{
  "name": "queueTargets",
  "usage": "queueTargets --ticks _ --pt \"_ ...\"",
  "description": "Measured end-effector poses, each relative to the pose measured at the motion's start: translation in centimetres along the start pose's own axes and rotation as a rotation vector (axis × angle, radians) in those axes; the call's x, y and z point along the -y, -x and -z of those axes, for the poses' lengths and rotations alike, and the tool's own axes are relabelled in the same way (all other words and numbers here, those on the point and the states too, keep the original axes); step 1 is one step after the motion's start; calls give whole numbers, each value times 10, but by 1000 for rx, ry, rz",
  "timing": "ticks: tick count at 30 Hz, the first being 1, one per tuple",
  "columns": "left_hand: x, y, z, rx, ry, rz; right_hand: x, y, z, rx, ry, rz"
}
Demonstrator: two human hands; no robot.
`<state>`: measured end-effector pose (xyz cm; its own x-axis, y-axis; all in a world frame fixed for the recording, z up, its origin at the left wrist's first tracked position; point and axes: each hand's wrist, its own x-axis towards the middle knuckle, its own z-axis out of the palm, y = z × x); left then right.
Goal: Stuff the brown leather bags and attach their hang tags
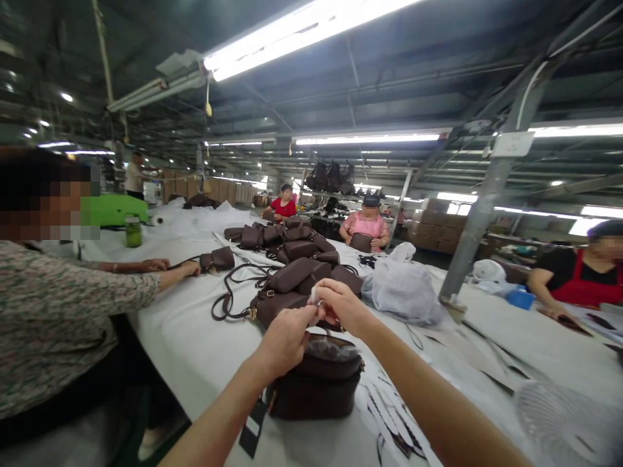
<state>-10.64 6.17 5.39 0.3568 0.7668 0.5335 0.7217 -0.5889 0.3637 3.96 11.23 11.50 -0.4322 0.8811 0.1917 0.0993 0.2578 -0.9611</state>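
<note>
My left hand (288,338) and my right hand (341,303) meet above a dark brown handbag (314,394), fingertips pinched together. A small white thing (314,296) shows at the fingers of my right hand; whether it is held or worn on a finger, I cannot tell. Whatever lies between the fingertips is too small to make out. The handbag stands upright on the white-covered table (204,383), its top open, with clear plastic wrap (333,349) showing inside. Just behind my hands, more brown bags (296,275) lie piled with their straps.
A co-worker (73,305) at the left handles a small brown bag (217,259). Bundled white plastic (406,288) lies right of the pile, near a metal post (479,220). Paper strips (392,415) and a white fan (567,418) are at the near right. Other people work farther back.
</note>
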Motion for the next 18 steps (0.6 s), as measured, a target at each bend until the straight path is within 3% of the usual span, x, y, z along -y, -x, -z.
queueTargets --ticks 6,12,18 --pt "-1 4 -1 135 155 -76 8 -6 -9 -56 -21 103" --pt "-1 -12 21 125 -92 -71 20 -4 -5 15 86 112" --pt "-6 -11 15 83 115 -140 23 -9 -7 -33 35 187"
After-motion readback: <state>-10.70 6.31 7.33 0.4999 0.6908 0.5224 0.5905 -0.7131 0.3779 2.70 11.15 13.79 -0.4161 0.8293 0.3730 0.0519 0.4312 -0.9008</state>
